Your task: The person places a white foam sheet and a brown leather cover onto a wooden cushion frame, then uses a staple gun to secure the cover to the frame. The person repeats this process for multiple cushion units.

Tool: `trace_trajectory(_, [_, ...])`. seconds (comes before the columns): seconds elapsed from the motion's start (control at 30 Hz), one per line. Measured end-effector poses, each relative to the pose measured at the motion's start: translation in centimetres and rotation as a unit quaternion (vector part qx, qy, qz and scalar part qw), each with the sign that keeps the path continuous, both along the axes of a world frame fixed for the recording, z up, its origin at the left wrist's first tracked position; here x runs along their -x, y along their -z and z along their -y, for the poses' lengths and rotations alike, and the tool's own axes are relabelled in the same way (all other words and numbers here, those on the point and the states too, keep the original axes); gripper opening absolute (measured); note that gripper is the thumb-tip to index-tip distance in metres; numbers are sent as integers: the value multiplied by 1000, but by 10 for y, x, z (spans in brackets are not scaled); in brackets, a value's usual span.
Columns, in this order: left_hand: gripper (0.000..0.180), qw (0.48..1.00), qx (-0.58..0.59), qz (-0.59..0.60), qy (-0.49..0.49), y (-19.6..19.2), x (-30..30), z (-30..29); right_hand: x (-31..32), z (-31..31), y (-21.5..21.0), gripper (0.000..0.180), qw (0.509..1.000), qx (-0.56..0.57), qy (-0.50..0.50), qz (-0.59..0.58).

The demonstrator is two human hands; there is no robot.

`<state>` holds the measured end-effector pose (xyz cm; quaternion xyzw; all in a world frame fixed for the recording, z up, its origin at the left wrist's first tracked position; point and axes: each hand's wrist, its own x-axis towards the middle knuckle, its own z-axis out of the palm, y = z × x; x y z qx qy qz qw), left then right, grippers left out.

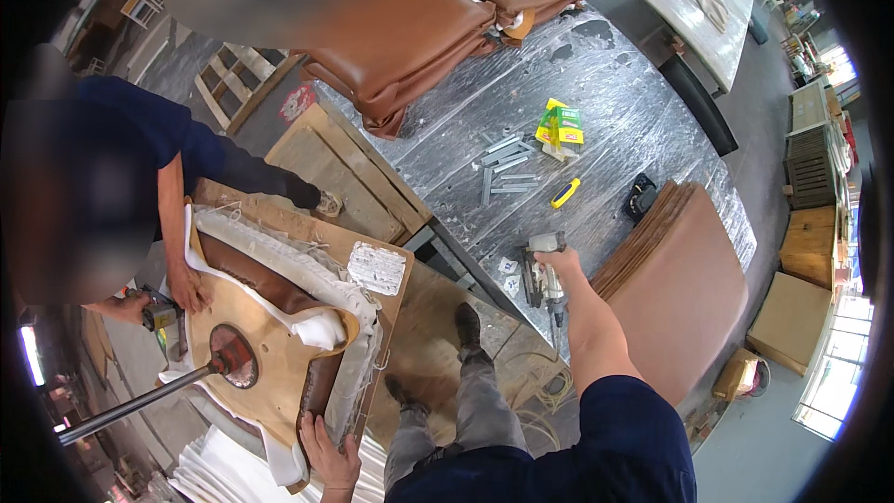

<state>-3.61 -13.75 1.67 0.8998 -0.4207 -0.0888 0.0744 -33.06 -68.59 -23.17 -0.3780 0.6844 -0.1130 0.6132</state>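
At the near edge of the worktable (615,112), the person's right hand (557,265) was wrapped tight around the grip of a staple gun (543,272), its nose pointing down beside the table's corner. The left hand (328,452) rested with fingers closed over the rim of a wooden seat base (270,354), which lay upside down on a low stand, with brown leather and white foam padding (307,317) folded over its edges. A metal post (140,401) ran out from the round plate at the base's middle. Across the base, a co-worker's hand (189,289) pressed on its far side, and that person's other hand held a second tool (156,314).

Judging by this, the step in hand seemed to be fetching the staple gun while the cover was kept steady. The next move would call for bringing the gun across to the folded edge, seating its nose flat on the leather over the wood, clear of both people's fingers. Strips of staples (507,172) lay farther up the table.
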Motion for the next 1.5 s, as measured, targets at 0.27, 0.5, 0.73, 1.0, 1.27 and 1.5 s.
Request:
trace_trajectory(0.27, [75,1000,20,1,-5,-2,-1,-9,3,-11,12,61,991,71,-37,-111])
trace_trajectory(0.5, [81,997,56,-23,-42,-7,3,-41,-24,-41,-4,75,963,107,-104,-225])
trace_trajectory(0.73, [72,989,148,-10,-6,1,-8,-32,-98,-93,-97,63,983,171,-72,3])
trace_trajectory(1.0, [64,976,208,-52,-32,-1,-4,-44,-262,-153,-227,51,918,304,-178,185])
trace_trajectory(1.27, [49,962,259,-60,-70,-4,-4,-41,-338,-178,-262,73,736,447,-502,87])
trace_trajectory(1.5, [28,933,320,-27,-163,-9,-3,-28,-341,-215,-241,100,709,446,-541,76])
